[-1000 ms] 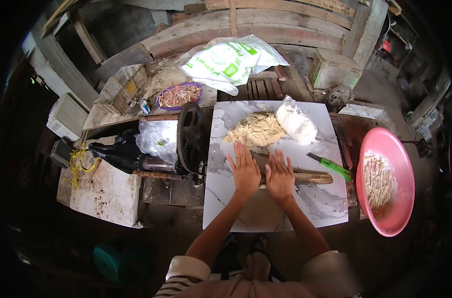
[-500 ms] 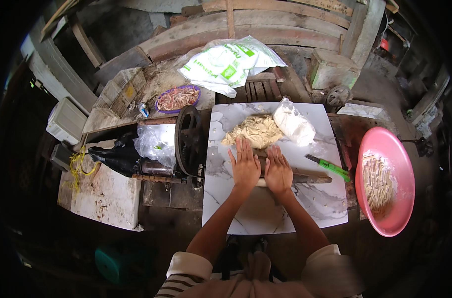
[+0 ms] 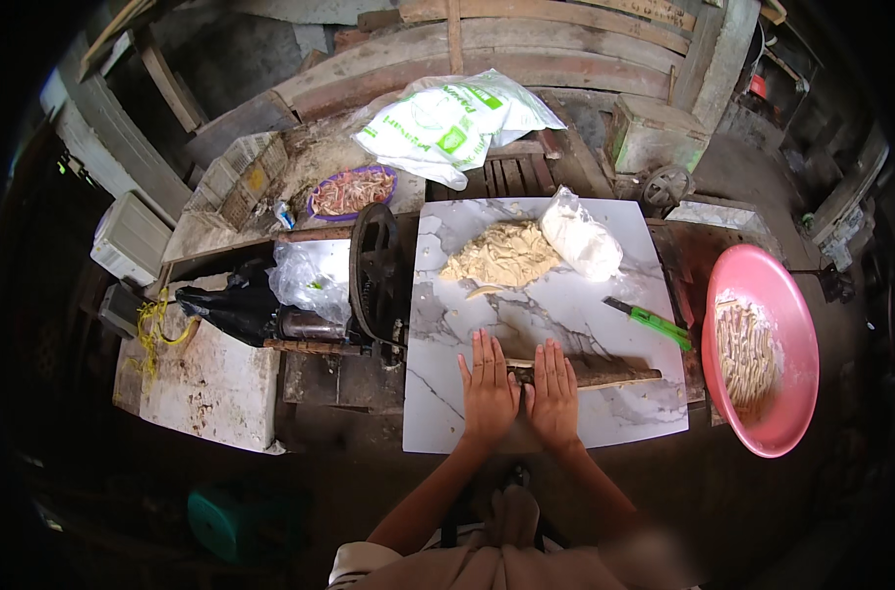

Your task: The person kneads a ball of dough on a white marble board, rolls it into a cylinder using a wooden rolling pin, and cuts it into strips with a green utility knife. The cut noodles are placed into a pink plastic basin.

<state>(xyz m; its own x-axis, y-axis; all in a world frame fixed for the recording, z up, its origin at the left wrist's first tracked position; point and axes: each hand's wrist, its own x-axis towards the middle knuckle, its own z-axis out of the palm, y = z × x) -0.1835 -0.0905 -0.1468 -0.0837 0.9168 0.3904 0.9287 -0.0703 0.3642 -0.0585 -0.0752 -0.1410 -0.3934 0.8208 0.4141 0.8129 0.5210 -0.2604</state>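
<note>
My left hand [image 3: 490, 393] and my right hand [image 3: 552, 393] lie palm down, side by side, near the front of a white marbled board [image 3: 447, 364]. Their fingers are straight, pointing away from me. What lies beneath the palms is hidden. A brown wooden stick [image 3: 609, 375] shows between the hands and runs out to the right of my right hand. Beyond the fingertips sit a thin strip of dough [image 3: 483, 291] and a big lump of beige dough [image 3: 503, 256]. A clear bag of white powder [image 3: 581, 238] leans against the lump. Right of it is a green box cutter [image 3: 654, 323].
A pink basin [image 3: 809, 339] with floury dough strips stands at the right. To the left are a dark metal wheel [image 3: 361, 265], a clear plastic bag [image 3: 305, 280] and a purple-rimmed tray [image 3: 393, 187] of pale pinkish pieces. A white-and-green sack [image 3: 457, 123] lies behind the board.
Both hands have slid back toward me over the board, away from the dough lump. The thin dough strip in front of the lump is now uncovered. The wooden stick has shifted slightly nearer.
</note>
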